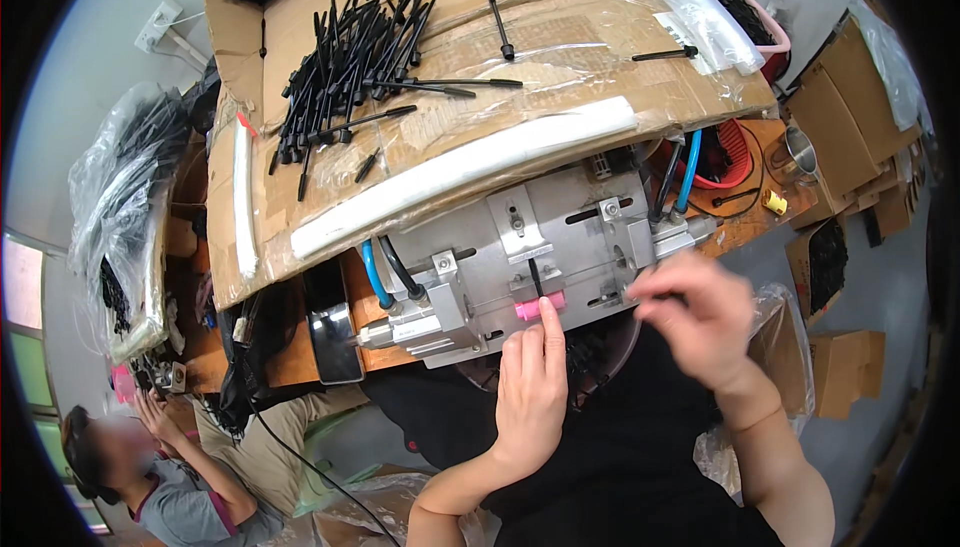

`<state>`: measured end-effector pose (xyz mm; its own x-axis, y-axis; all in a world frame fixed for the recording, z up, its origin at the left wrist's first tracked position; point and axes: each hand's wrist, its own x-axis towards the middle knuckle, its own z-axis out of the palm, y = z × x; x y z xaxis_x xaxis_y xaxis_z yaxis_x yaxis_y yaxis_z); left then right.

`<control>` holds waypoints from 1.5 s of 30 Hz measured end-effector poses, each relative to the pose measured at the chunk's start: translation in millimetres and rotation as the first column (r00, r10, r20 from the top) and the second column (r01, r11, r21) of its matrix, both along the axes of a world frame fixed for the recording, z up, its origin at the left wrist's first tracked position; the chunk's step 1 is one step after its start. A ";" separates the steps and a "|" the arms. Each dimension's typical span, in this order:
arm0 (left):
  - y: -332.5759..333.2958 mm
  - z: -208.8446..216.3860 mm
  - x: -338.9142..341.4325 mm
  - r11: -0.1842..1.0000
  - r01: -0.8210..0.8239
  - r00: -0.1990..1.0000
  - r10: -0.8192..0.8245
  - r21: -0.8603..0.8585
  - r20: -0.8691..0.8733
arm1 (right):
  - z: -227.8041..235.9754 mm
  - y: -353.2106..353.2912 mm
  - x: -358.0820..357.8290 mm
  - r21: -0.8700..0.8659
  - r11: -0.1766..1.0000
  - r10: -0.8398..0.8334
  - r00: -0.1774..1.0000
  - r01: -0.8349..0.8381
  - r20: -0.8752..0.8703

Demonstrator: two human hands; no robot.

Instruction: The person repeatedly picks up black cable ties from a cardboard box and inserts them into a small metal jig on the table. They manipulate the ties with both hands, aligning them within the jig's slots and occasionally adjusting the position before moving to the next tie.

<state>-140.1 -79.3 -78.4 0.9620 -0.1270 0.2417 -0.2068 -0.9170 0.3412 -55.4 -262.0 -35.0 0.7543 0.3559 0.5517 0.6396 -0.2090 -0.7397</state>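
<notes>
A grey metal fixture point(570, 232) lies on the wooden bench in front of me, with a pink block point(540, 305) near its front edge. A thin black plastic stick point(535, 277) runs over the plate to that block. My left hand point(532, 377) presses it there with the index fingertip, its other fingers curled in. Over the fixture's right end hovers my right hand point(700, 312), bent at the fingers and smeared by motion; whether it holds anything does not show. Above the fixture, a cardboard sheet point(560, 72) bears a pile of black plastic sticks point(350, 72) with wider heads.
Blue air hoses point(376, 275) join the fixture's ends. A dark phone-like slab point(335, 332) lies left of it. A red basket point(735, 157), a metal cup point(793, 154) and a yellow spool point(774, 202) stand right. Another person point(190, 477) works at lower left.
</notes>
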 end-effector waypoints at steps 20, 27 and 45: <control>69.5 56.5 -14.5 0.978 -0.134 0.988 0.144 -0.158 0.051 | -15.8 46.3 -23.9 -0.395 0.919 0.049 0.992 0.003 0.120; 180.1 110.1 140.8 0.998 -0.061 0.858 0.046 0.014 0.511 | 66.0 161.4 133.4 -0.412 0.844 -0.068 0.832 0.342 0.551; 75.4 83.1 70.9 0.999 0.027 0.862 -0.005 -0.034 0.507 | 98.7 58.4 188.0 0.115 0.991 0.081 0.990 -0.067 -0.118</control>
